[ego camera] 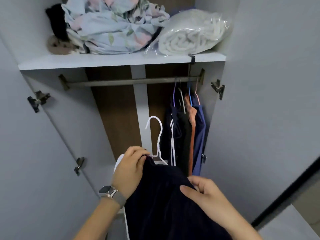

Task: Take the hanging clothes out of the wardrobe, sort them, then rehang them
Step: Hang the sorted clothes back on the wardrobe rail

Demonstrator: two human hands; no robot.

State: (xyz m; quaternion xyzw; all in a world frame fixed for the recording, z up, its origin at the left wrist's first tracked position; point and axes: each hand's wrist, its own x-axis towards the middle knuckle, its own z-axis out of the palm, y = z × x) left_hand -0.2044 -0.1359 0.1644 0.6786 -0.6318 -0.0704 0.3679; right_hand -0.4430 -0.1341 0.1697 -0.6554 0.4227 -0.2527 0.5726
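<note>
A dark navy garment [166, 205] hangs on a white hanger [156, 135] in front of the open wardrobe, below the rail. My left hand [129, 170], with a watch on the wrist, pinches the garment's top edge at the hanger's shoulder. My right hand [204, 193] grips the garment's other shoulder. The hanger's hook points up, free of the rail [121, 82]. Several dark, orange and blue clothes [187, 135] hang on coloured hangers at the rail's right end.
The shelf [103, 62] above the rail holds crumpled floral bedding [110, 26] and a bagged white blanket [194, 33]. Both wardrobe doors stand open, left [34, 153] and right [268, 101]. The rail's left and middle stretch is bare.
</note>
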